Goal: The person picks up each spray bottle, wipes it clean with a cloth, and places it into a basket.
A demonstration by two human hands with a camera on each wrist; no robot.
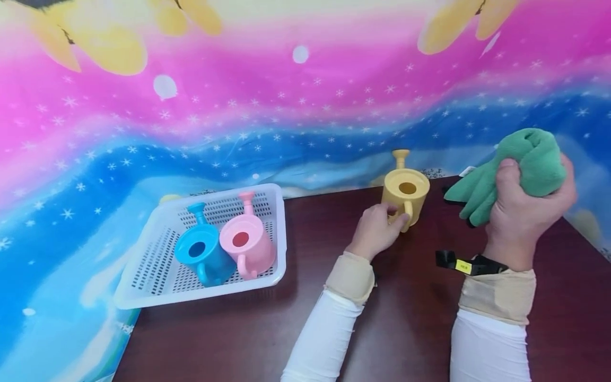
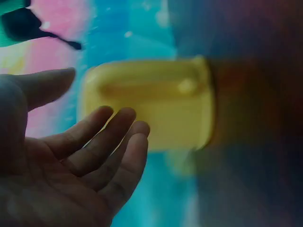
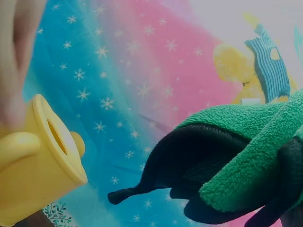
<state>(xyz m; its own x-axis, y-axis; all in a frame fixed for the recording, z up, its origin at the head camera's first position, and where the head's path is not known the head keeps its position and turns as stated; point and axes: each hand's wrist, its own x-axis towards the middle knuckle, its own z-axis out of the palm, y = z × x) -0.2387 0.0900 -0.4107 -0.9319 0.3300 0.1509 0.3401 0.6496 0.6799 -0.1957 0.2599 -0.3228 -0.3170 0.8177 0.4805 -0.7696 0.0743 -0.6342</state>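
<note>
A yellow toy watering can (image 1: 416, 204) stands upright near the table's back edge, its spout pointing away and its handle toward me. My left hand (image 1: 377, 228) is at that handle; in the left wrist view its thumb and fingers (image 2: 102, 146) are spread apart, not closed round it. Whether a fingertip touches the can, I cannot tell. Up at the right, my right hand (image 1: 520, 212) grips a bunched green cloth (image 1: 530, 159), whose loose ends hang to the left. In the right wrist view the cloth (image 3: 251, 161) shows fuzzy green folds and dark undersides.
At the left, a white perforated plastic basket (image 1: 281, 239) holds a blue watering can (image 1: 219, 262) and a pink watering can (image 1: 260, 246) side by side. Behind the dark reddish-brown table (image 1: 215, 339) hangs a colourful patterned cloth backdrop (image 1: 334, 106).
</note>
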